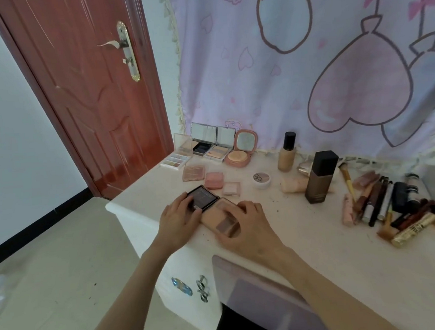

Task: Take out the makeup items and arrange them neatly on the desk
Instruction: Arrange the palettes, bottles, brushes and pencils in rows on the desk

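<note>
Desk [320, 248]: open palette [214, 211] lying diagonally, near-right to far-left.

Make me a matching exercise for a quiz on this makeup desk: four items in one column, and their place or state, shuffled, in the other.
Items:
1. round pink compact
2. dark tall bottle
3. black-lidded palette
4. small white jar

Place or state:
A. under both hands at the front edge
B. lid shut, flat, mid-desk
C. open, mirror up, by the curtain
D. upright, left of the brush pile

Pairs: 1-C, 2-D, 3-A, 4-B
</note>
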A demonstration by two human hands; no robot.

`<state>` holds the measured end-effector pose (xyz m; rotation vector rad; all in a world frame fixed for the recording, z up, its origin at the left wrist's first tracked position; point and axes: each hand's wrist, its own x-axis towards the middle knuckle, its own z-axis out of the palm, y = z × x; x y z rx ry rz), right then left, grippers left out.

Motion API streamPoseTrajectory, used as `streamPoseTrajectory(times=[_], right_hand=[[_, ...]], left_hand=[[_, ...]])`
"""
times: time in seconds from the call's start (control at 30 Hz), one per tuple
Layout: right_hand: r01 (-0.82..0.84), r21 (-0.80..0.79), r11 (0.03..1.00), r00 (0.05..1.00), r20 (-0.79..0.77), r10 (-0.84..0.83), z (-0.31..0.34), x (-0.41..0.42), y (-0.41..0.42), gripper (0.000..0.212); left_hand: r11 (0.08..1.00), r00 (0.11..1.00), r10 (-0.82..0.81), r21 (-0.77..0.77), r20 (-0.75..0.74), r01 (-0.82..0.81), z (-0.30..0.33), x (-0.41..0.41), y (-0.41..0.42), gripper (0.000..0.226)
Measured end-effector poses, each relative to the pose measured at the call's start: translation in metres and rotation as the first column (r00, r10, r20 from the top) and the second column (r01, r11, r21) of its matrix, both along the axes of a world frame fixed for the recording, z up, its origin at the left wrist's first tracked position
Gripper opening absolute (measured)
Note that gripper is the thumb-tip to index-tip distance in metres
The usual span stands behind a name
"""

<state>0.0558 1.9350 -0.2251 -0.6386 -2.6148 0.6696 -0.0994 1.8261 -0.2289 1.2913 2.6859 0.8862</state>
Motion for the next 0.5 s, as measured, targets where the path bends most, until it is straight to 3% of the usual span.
streamPoseTrajectory(times=[0.13,0.2,0.33,0.4,0.5], right_hand=[[0.044,-0.231,0.972,0.980,-0.178,-0.087,0.004,0.005,0.003,0.060],[0.037,-0.292,0.956,0.967,-0.230,-0.107,0.005,0.006,0.002,0.054],[0.069,-0.426,0.902,0.940,-0.275,-0.202,0.005,0.004,0.007,0.059],[0.064,-0.474,0.878,0.938,-0.273,-0.215,0.004,0.005,0.010,0.066],[0.038,-0.526,0.850,0.939,-0.271,-0.210,0.004,0.007,0.011,0.073]], left_hand=[[0.987,0.975,0.004,-0.156,-0.223,-0.040,-0.014,0.003,0.002,0.058],[0.978,0.969,0.001,-0.201,-0.245,-0.052,-0.017,0.003,0.002,0.063],[0.971,0.984,0.034,-0.229,-0.174,-0.074,-0.016,0.009,0.004,0.052],[0.992,0.998,0.060,-0.111,-0.029,-0.063,-0.011,0.021,0.003,0.049],[0.939,0.979,0.059,0.323,0.195,-0.121,0.004,0.041,0.004,0.040]])
